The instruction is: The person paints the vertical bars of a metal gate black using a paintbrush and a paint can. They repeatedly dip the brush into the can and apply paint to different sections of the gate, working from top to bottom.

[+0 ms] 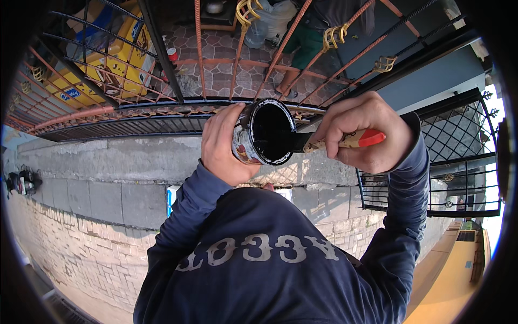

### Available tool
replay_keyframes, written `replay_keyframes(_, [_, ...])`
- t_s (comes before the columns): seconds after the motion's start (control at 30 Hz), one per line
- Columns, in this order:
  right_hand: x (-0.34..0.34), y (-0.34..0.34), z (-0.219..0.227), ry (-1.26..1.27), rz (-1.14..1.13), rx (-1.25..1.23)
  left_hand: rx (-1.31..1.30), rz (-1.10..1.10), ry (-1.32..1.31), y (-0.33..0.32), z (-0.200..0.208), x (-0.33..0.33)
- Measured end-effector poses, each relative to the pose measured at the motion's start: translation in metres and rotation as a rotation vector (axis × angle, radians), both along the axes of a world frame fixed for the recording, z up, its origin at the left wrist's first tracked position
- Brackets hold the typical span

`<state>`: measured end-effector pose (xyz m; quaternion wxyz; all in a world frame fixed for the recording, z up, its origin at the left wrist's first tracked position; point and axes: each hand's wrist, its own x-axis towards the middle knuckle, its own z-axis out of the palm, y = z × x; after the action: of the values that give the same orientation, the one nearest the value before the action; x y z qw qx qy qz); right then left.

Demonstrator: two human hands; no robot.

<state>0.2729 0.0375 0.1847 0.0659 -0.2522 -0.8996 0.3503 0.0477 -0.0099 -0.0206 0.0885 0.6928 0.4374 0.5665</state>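
Note:
My left hand point(226, 144) is wrapped round the side of a small paint can point(246, 148), which is tilted so its mouth faces me. Black paint coats the inside and smears the rim. My right hand point(362, 129) grips a paintbrush point(345, 141) by its wooden handle, whose end is red. The dark brush head reaches over the can's right rim, and its tip is lost against the black inside. Just beyond both hands runs a metal fence point(237, 65), its upright bars reddish-brown, with black rails and gold twisted ornaments.
Behind the fence stands a yellow chest point(116, 59) at far left, and a person's bare foot point(286, 89) rests on patterned tiles. A black lattice gate point(453, 156) stands at right. Below me lie a concrete ledge point(113, 162) and brick paving point(102, 243). A motorcycle point(22, 182) is at far left.

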Motion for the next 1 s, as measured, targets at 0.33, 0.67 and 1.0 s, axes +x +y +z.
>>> replay_keyframes(0.33, [0.0, -0.007, -0.022, 0.128, -0.382, 0.072, -0.047, 0.006, -0.007, 0.009, -0.004, 0.002])
replay_keyframes(0.67, [0.035, -0.036, -0.073, 0.4, -0.992, -0.038, -0.093, -0.04, 0.02, 0.021, -0.019, 0.012])
replay_keyframes(1.0, [0.116, -0.035, -0.183, 1.433, -1.308, -0.302, -0.357, -0.311, -0.244, 0.028, -0.045, 0.025])
